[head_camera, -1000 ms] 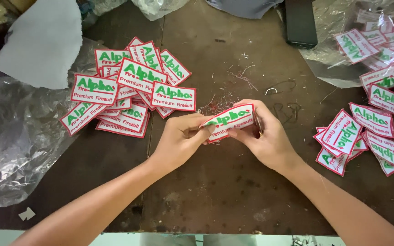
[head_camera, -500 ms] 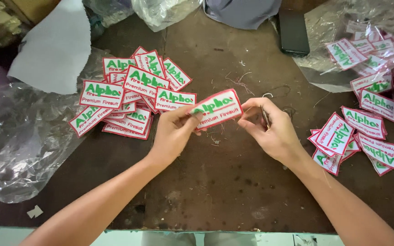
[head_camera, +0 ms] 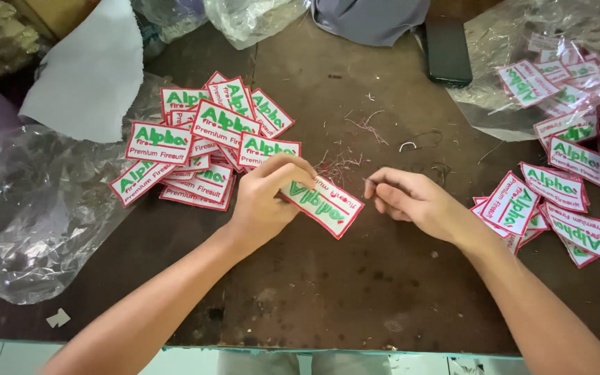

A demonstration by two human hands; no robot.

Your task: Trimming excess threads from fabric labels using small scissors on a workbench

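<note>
The left hand (head_camera: 267, 198) is closed on one embroidered patch (head_camera: 326, 206) — white, red-edged, with green and red lettering — pinching its left end between thumb and fingers so that the patch sticks out to the right, tilted, just above the dark worktop (head_camera: 355, 292). The right hand (head_camera: 411, 201) hangs just beside the patch's free end, not touching it; its fingers are loosely curled with thumb and forefinger drawn together, and whether they pinch a thread is too small to tell. Behind the left hand lies a spread pile of patches (head_camera: 203, 142) of the same kind, and a smaller stack of patches (head_camera: 550, 208) lies to the right of the right hand. Loose reddish thread scraps (head_camera: 342, 163) lie on the worktop between the hands — further back rests a dark phone (head_camera: 447, 50), and crumpled clear plastic (head_camera: 29, 208) lies at the left.
</note>
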